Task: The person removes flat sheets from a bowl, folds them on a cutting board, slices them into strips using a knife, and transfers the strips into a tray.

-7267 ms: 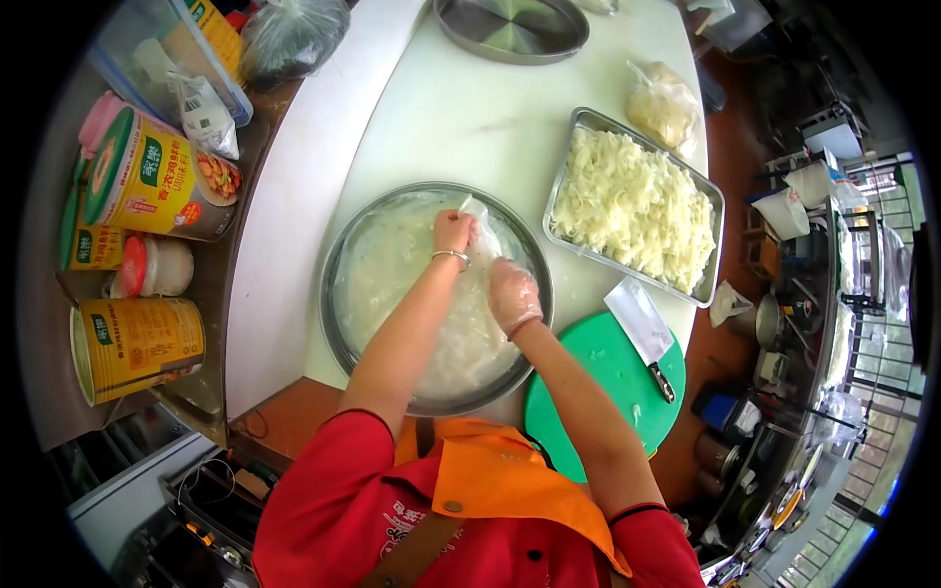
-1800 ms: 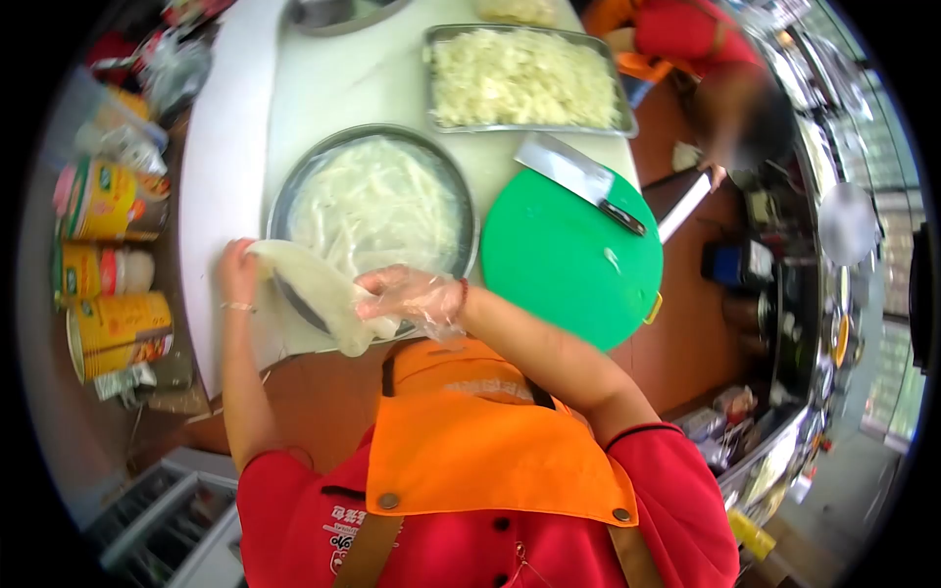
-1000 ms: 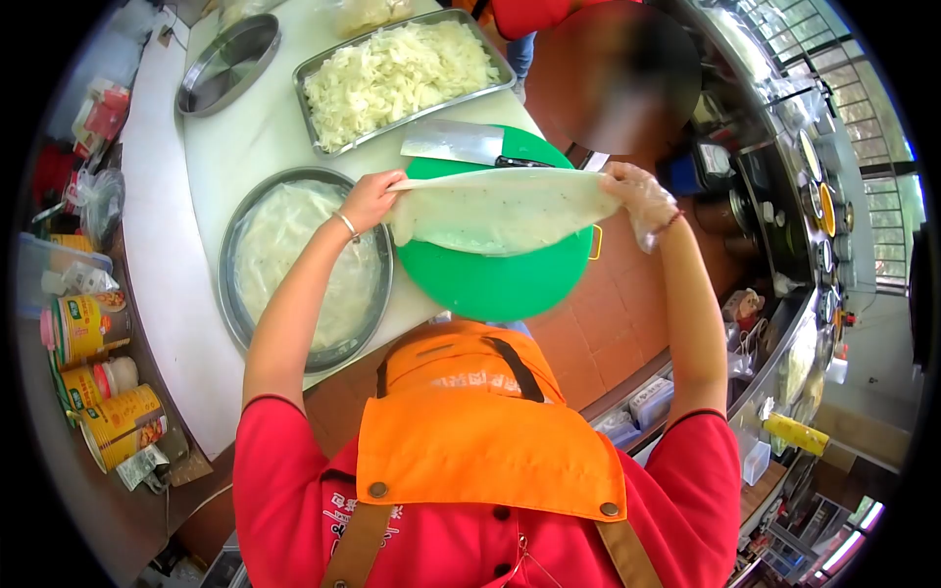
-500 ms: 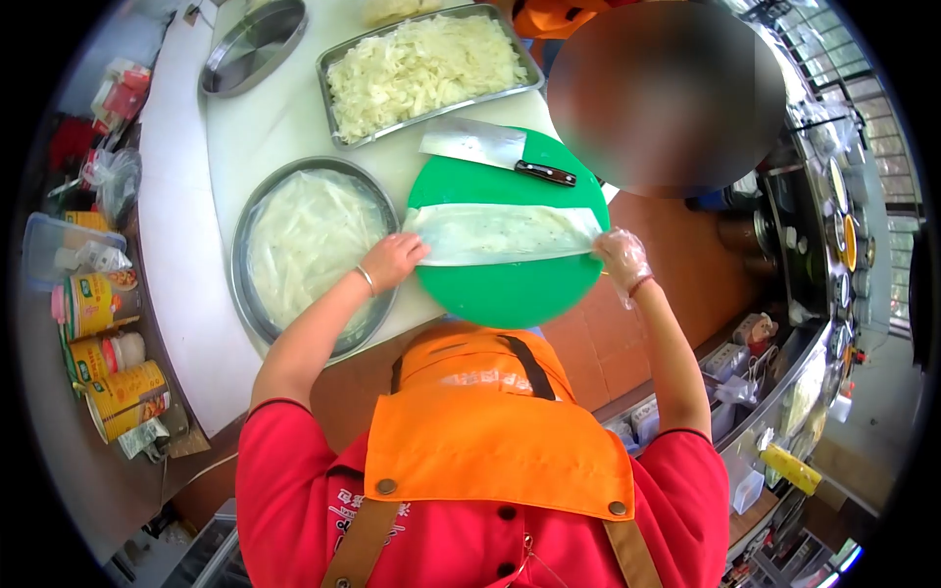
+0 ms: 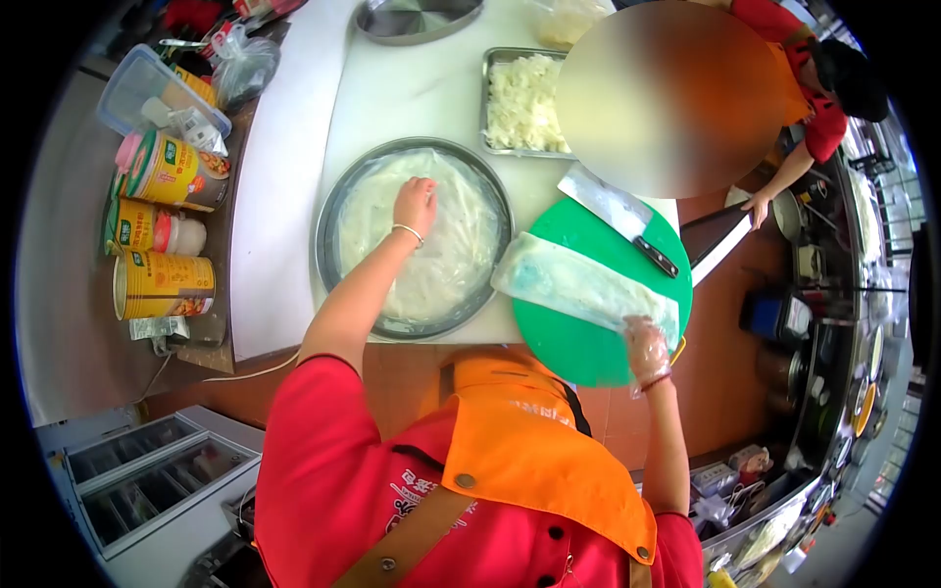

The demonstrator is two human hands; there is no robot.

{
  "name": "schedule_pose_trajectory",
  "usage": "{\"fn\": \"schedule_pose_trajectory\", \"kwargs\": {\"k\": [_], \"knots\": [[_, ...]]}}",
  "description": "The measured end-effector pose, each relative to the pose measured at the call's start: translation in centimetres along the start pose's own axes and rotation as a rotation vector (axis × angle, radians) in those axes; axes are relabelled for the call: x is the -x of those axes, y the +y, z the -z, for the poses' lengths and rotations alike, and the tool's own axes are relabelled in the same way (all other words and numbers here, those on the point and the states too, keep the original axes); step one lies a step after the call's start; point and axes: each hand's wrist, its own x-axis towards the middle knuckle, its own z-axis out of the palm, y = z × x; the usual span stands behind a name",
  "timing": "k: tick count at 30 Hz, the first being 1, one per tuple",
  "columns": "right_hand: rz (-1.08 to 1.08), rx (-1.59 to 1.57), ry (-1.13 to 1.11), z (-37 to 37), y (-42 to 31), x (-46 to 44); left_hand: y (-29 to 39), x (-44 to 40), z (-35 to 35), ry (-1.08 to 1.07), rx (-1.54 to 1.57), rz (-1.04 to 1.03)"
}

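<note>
A pale translucent sheet (image 5: 578,282), folded into a long strip, lies across the green round board (image 5: 569,353). My right hand (image 5: 647,350), in a clear plastic glove, rests at the sheet's right end; whether its fingers grip it is unclear. Over the round metal pan (image 5: 505,235) of wet pale sheets (image 5: 451,265) is my bare left hand (image 5: 416,206), fingers drawn together; anything between them is too small to name. A cleaver (image 5: 613,208) with a dark handle lies on the board's upper edge, beyond the sheet.
A metal tray (image 5: 487,103) of pale shredded pieces stands behind the board, partly under a blur. Another round pan (image 5: 417,24) is at the back. Yellow tins (image 5: 162,284) line the left shelf. A person (image 5: 828,127) stands at the upper right, one hand on a long object.
My left hand has let go of the sheet's left end and moved left over the pan. The sheet stays on the board, with my right hand still at its right end.
</note>
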Motion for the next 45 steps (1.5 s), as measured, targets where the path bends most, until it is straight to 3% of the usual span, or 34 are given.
{"fn": "schedule_pose_trajectory", "kwargs": {"k": [1, 7, 10, 16, 21, 23, 29, 31, 32, 36, 42, 45], "knots": [[0.022, -0.010, -0.008, -0.2, -0.7, -0.1, -1.2, -0.9, 0.3, 0.038, -0.033, 0.055], [0.035, -0.087, -0.069, -1.7, -6.3, -0.7, -2.8, -5.8, -0.6, -0.093, -0.166, -0.445], [0.031, -0.104, -0.151, -1.0, -9.8, -2.7, -2.8, -8.0, -1.8, -0.280, -0.336, -0.379], [0.128, -0.207, -0.133, -1.1, -14.1, -7.7, -3.1, -9.2, -0.3, -0.352, -0.268, -0.487], [0.146, -0.274, -0.050, -1.9, -21.3, -15.3, -3.9, -5.0, 1.3, -0.304, -0.046, -0.430], [0.258, -0.161, 0.044, -5.5, -22.9, -19.0, -3.7, -3.2, 2.2, -0.270, -0.021, -0.454], [0.427, 0.041, -0.097, -11.3, -29.8, -25.8, -2.0, 2.0, 4.5, -0.217, 0.145, -0.478], [0.481, 0.156, -0.210, -12.2, -30.0, -26.6, -2.7, 3.3, 5.5, -0.238, 0.086, -0.372], [0.528, 0.099, -0.030, -13.7, -29.3, -26.4, -3.1, 3.7, 6.4, -0.250, 0.043, -0.318], [0.717, 0.072, 0.108, -11.8, -28.0, -26.3, -10.3, 6.0, 5.7, -0.288, -0.195, -0.043], [0.829, 0.152, 0.033, -7.0, -27.4, -25.4, -12.1, 5.7, 9.7, 0.213, -0.036, -0.050], [0.902, 0.152, -0.034, -6.3, -26.6, -23.6, -8.6, 7.3, 13.3, 0.279, -0.048, -0.050]]}}
